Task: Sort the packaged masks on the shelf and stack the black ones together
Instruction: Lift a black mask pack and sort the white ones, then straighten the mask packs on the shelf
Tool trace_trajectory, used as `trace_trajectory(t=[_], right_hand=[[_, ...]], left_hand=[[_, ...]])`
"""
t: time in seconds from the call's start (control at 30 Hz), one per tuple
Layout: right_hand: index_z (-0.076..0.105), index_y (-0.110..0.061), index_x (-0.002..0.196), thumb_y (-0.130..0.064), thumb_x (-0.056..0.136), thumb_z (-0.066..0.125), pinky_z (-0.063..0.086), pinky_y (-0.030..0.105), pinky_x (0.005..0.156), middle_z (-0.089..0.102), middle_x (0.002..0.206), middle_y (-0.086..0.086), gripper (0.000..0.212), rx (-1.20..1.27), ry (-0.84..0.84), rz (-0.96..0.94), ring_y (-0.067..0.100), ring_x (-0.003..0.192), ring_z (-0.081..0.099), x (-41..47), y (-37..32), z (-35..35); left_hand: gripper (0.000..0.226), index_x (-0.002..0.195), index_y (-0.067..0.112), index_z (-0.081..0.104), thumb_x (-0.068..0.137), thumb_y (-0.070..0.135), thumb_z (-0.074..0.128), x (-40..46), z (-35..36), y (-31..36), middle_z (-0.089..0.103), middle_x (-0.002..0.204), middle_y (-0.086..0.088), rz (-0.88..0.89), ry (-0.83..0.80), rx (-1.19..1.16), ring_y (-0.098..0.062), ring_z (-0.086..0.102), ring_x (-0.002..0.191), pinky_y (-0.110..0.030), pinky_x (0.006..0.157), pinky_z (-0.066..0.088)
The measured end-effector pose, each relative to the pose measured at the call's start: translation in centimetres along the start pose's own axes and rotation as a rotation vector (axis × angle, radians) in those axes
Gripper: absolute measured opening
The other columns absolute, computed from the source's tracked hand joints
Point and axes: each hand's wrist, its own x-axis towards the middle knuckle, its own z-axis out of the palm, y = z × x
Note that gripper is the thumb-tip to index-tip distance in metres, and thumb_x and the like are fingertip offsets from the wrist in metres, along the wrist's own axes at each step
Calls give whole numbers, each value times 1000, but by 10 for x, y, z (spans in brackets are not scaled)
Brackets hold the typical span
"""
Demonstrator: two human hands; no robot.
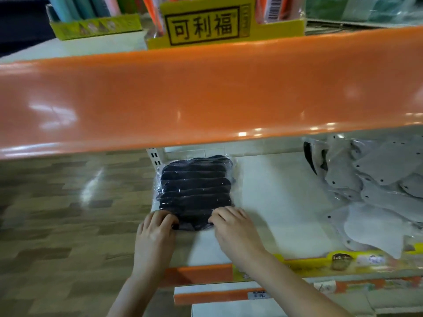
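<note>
Two bare hands work the near edge of a stack of black masks (pixel 195 191) sealed in clear film, lying at the left end of a white shelf (pixel 274 202) in the lower middle of the frame. The left hand (pixel 155 234) curls its fingers onto the pack's lower left corner, while the right hand (pixel 233 225) pinches the film at the lower right corner; each grip is closed on the wrapper's edge, not on the bulk of the stack. Grey masks (pixel 377 193) in loose, overlapping packets fill the right side of the same shelf, well apart from the black ones, and one dark piece (pixel 309 156) shows at the far edge of that pile. An orange shelf lip (pixel 206 92) spans the frame above, with a yellow display box (pixel 206 21) at top centre. The pack looks light and soft, a compressible bundle that would sag if lifted by one corner, and its glossy film is likely slippery. Taking hold across both near corners, or sliding fingers under the stack, seems the surest way to shift it without the layers fanning out.
</note>
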Motion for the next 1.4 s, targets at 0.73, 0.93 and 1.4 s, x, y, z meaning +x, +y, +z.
trace_trajectory(t=[0.73, 0.93, 1.4], right_hand=[[71, -23, 99, -31, 82, 42, 45, 26, 87, 65, 111, -5, 34, 87, -42, 123, 13, 104, 59, 5, -5, 0], [68, -25, 103, -31, 84, 40, 48, 26, 82, 63, 109, -9, 35, 126, 35, 157, 10, 102, 57, 3, 4, -25], [67, -19, 96, -24, 79, 44, 50, 31, 68, 63, 92, -3, 30, -22, 114, 338, 19, 83, 62, -70, 135, -87]], left_hand=[[49, 114, 9, 64, 87, 43, 40, 12, 11, 4, 63, 118, -13, -130, -295, 2, -34, 62, 106, -46, 87, 51], [41, 108, 6, 68, 86, 25, 38, 18, 11, 57, 67, 109, -11, -14, -148, -104, -31, 65, 99, -42, 78, 53], [36, 85, 18, 74, 78, 22, 39, 49, 51, 225, 72, 82, 3, 138, -211, -218, -19, 68, 72, -26, 61, 52]])
